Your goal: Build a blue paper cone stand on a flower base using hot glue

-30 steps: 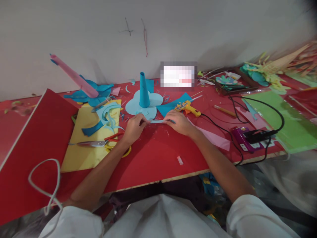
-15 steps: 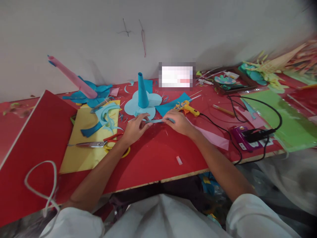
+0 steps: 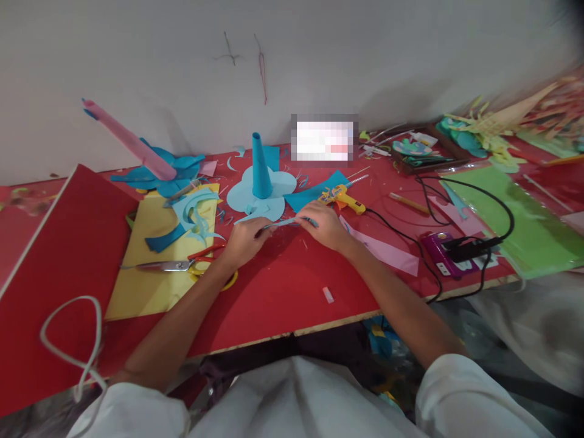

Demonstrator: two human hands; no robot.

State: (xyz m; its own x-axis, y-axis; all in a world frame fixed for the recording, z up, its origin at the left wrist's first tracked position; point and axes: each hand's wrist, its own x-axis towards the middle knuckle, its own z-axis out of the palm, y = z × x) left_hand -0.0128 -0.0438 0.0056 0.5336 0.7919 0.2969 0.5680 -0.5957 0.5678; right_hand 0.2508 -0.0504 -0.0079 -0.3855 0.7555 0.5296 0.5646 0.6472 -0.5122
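Between my two hands stretches a narrow light blue paper strip [image 3: 286, 222], held just above the red tabletop [image 3: 274, 292]. My left hand [image 3: 247, 239] pinches its left end, and my right hand [image 3: 323, 224] grips the other end with fingers curled. Right behind them a light blue flower-shaped paper [image 3: 281, 182] lies flat, with a darker blue paper cone [image 3: 260, 170] upright on it. A yellow glue gun [image 3: 349, 199] rests beyond my right hand, near a dark blue paper piece [image 3: 314, 191]. Red-and-yellow-handled scissors [image 3: 168, 266] lie left of my left wrist.
Yellow paper [image 3: 137, 292] with blue scraps lies left, beside a leaning red board [image 3: 68, 261]. A pink cone [image 3: 132, 143] stands tilted behind. To the right are a pink strip [image 3: 392, 252], a purple power socket [image 3: 440, 252] with black cables, and green sheets [image 3: 524, 225].
The fingers of my left hand have closed more over the strip's end. My right hand keeps its grip, and the whole view has shifted slightly.
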